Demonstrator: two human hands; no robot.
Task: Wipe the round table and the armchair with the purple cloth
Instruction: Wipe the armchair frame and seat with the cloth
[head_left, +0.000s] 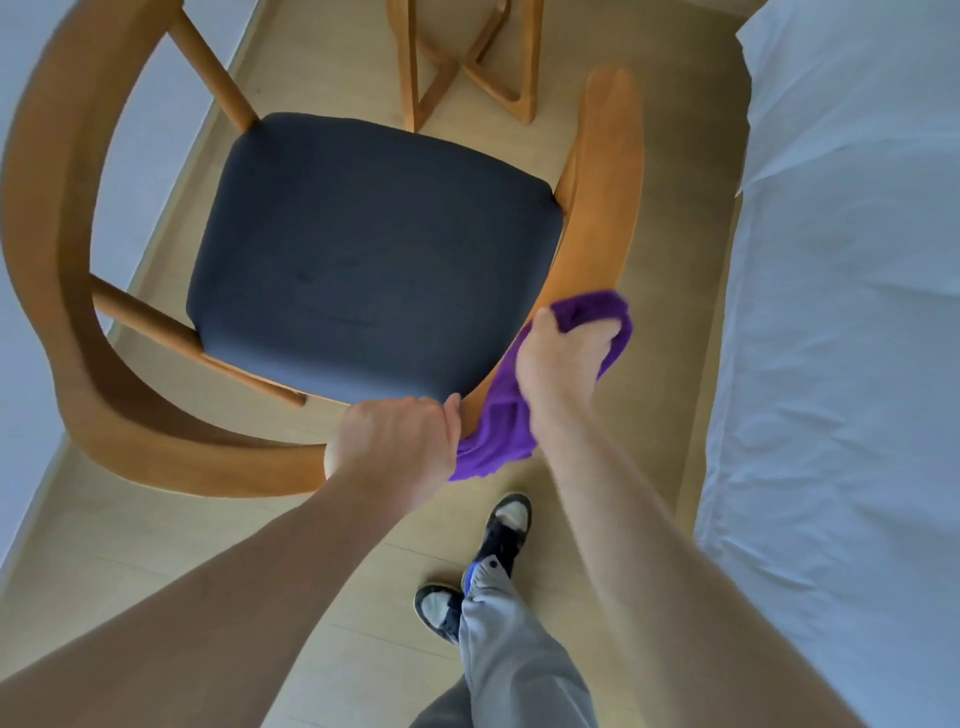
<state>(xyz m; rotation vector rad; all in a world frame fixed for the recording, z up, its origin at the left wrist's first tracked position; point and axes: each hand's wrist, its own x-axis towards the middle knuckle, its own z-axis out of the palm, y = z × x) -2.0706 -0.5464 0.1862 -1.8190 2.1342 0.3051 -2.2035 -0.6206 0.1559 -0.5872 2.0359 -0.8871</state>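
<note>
Nearest, two shoes (485, 561) stand on the floor. The left hand (395, 447) has its grip clenched round the armchair's (67, 208) curved wooden rail. Just beside it, the right hand (563, 358) grasps the purple cloth (498, 431), draped over the rail, its long axis running along the rail toward the bench legs (467, 62) beyond. A white bed (841, 312) lies at right.
</note>
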